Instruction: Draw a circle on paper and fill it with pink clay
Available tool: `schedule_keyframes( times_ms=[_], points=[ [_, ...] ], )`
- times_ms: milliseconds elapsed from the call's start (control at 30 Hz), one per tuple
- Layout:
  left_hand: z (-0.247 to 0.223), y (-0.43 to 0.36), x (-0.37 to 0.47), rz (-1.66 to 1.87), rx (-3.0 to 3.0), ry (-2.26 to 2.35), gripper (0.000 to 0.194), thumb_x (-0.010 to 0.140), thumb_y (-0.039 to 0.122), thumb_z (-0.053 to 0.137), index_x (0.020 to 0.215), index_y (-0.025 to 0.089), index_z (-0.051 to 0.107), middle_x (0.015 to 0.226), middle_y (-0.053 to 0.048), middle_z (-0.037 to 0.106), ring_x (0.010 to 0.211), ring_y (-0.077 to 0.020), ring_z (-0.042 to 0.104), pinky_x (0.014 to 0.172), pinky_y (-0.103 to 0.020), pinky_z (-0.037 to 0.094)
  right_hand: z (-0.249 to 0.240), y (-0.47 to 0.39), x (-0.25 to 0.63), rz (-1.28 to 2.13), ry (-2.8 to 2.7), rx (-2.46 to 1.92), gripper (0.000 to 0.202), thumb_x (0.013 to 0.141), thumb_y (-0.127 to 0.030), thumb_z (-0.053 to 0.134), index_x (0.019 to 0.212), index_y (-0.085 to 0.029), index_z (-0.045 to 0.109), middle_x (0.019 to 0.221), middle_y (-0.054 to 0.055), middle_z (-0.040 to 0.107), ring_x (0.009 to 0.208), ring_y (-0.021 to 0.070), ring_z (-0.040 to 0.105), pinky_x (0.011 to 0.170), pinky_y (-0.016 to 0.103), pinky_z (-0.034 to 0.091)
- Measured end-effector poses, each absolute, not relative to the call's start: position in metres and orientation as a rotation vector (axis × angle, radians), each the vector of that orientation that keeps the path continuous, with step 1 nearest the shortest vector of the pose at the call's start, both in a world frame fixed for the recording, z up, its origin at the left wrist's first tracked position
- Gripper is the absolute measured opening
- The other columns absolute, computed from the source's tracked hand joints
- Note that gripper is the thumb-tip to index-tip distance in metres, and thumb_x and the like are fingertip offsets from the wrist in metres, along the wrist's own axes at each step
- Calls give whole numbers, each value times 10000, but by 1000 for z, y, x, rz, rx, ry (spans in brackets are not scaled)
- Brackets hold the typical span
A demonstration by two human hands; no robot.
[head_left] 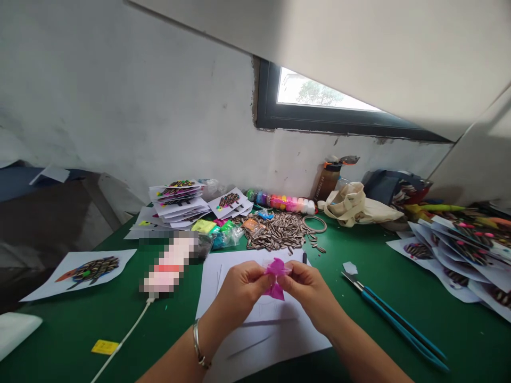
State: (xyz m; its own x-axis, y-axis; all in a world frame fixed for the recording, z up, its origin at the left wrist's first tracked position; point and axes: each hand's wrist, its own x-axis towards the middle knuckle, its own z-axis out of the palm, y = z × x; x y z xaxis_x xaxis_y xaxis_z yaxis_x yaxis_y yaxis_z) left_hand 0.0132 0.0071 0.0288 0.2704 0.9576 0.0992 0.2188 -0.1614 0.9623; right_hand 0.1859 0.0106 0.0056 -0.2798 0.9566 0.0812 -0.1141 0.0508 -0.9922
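Head camera shows the left hand (247, 287) and the right hand (305, 287), both with fingers closed, pinching together a pink packet (275, 277) between their fingertips. This packet is above the white paper (295, 330) on the green table (343, 340). Behind the hands lies a pile of striped seeds (279, 231), and scissors (399, 319) are lying to the right.

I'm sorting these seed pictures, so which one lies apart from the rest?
The seed picture at far left, with the pointed orange beak. It lies singly; the others are in overlapping piles.
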Motion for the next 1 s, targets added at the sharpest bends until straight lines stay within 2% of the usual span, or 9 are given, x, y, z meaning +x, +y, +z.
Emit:
schedule_keyframes(
  times_ms=[200,333,500,600,733,1000],
  points=[
    [24,7,13,1038,1736,1228,377,836,451,602,593,167,651,614,1,529,623,-138,470,593,-252,373,12,8,182,1473,-1375,-830,240,811,-403,681,881,-174,701,789,23,636,794,175,547,749,292,435],
    [25,7,13,1033,1815,1252,415,855,424,578,528,170,560,580,17,477,590,-121,421,567,-243,338,17,7,181,1532,-1377,-793,222,800,-399,687,822,-178,693,787,15,626,778,168,545,750,294,442],
    [25,7,14,1029,1789,1242,460,862,464,554,509,170,521,562,26,437,575,-115,396,549,-236,327,15,6,179,1538,-1356,-779,258,788,-422,698,761,-168,663,736,5,589,713,148,514,698,283,434],
    [22,9,15,995,1687,1172,433,847,498,566,570,166,577,601,14,490,598,-124,433,559,-238,354,12,6,180,1482,-1331,-788,283,804,-449,676,758,-172,636,736,3,570,687,138,491,656,268,427],
    [21,8,15,957,1637,1053,318,836,467,602,771,168,688,776,-39,622,745,-177,549,675,-273,430,6,9,183,1375,-1335,-820,281,815,-437,672,747,-174,599,729,-1,540,681,134,473,634,260,423],
    [28,7,14,964,1696,1082,376,871,455,558,681,157,687,694,-35,595,685,-164,525,647,-274,424,7,8,183,1401,-1359,-790,267,816,-427,678,789,-169,612,745,2,546,690,138,489,643,272,445]
  ],
)
